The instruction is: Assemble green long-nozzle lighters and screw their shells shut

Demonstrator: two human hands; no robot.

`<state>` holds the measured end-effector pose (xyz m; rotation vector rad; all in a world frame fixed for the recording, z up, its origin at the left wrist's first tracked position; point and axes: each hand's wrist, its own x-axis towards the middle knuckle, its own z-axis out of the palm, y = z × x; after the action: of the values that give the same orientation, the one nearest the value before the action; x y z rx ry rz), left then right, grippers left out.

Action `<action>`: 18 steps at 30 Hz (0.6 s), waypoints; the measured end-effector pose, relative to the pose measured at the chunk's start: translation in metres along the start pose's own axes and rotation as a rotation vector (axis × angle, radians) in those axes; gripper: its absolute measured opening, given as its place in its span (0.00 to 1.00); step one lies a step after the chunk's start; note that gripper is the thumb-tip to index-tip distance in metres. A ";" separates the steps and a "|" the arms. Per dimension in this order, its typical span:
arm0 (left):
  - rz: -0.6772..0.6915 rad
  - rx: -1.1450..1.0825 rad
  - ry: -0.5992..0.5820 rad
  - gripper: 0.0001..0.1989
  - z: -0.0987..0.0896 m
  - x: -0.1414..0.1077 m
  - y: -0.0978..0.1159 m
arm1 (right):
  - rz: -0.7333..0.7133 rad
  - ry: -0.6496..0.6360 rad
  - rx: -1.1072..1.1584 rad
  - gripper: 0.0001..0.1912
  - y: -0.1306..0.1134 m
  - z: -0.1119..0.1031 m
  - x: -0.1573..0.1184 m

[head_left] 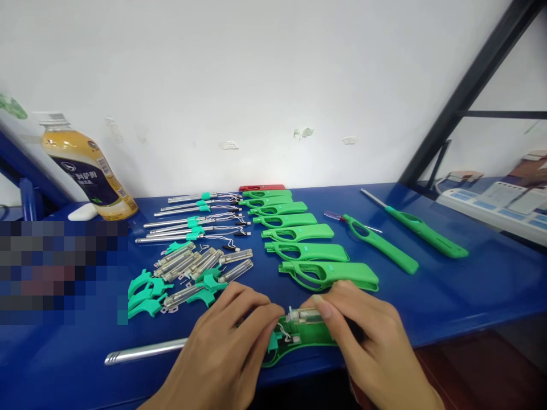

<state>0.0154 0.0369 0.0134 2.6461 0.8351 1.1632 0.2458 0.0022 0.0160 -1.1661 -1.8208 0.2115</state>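
Note:
At the table's front edge lies a green lighter half-shell (318, 336), its inside facing up, with white wires and a black piece in it. My left hand (231, 341) closes over its front end, where a long metal tube (145, 350) sticks out to the left. Part of a teal trigger shows beside those fingers. Between thumb and fingers, my right hand (367, 336) pinches a clear fuel tank (304, 315) just above the shell. The shell's rear end is hidden behind this hand.
Beyond my hands are several green shells (329, 272), metal tubes with wires (171, 224), loose fuel tanks (177, 262) and teal triggers (145, 293). A screwdriver (335, 216) and a lighter (427, 233) lie right. A drink bottle (88, 171) stands back left.

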 end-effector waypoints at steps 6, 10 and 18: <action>0.006 0.011 -0.033 0.15 0.000 0.000 0.000 | -0.001 0.011 0.000 0.16 -0.001 0.001 0.001; 0.024 0.016 -0.006 0.15 -0.001 0.001 0.001 | 0.001 0.013 0.005 0.15 0.000 0.000 0.001; 0.062 0.037 -0.018 0.13 -0.001 0.003 0.002 | -0.010 -0.009 0.012 0.13 0.001 -0.001 0.000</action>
<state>0.0171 0.0363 0.0168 2.7266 0.7837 1.1473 0.2469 0.0026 0.0156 -1.1491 -1.8302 0.2225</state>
